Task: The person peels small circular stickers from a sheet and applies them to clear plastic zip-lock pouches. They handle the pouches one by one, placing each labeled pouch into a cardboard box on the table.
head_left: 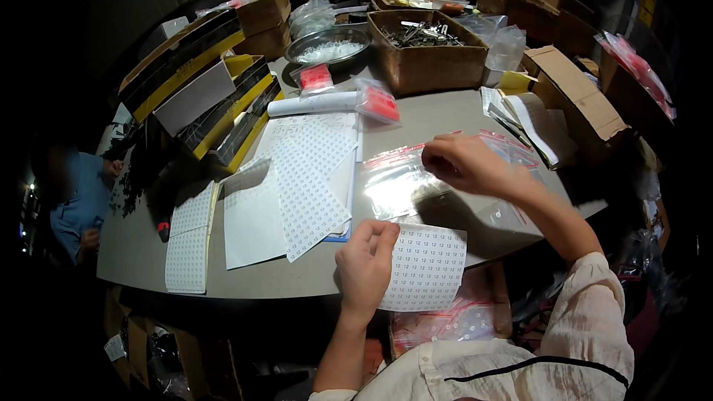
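Observation:
My left hand (368, 263) grips the left edge of a white sheet of small printed stickers (427, 271), thumb on top, at the table's front edge. Over a stack of clear zip bags with red seal lines (397, 186), my right hand (457, 160) is bent down with its fingers curled together. Whatever its fingertips pinch, if anything, is hidden. More clear zip bags (512, 148) lie under and beside my right wrist. Left of my hands, other sticker sheets (316, 178) overlap on the table, next to a blank white sheet (252, 219).
A cardboard box of metal parts (423, 67) and a metal bowl (327, 50) stand at the back. Black-and-yellow boxes (230, 111) are at left, a notebook (538, 122) at right. A box of bags (453, 319) sits below the edge. Another person (78, 197) is far left.

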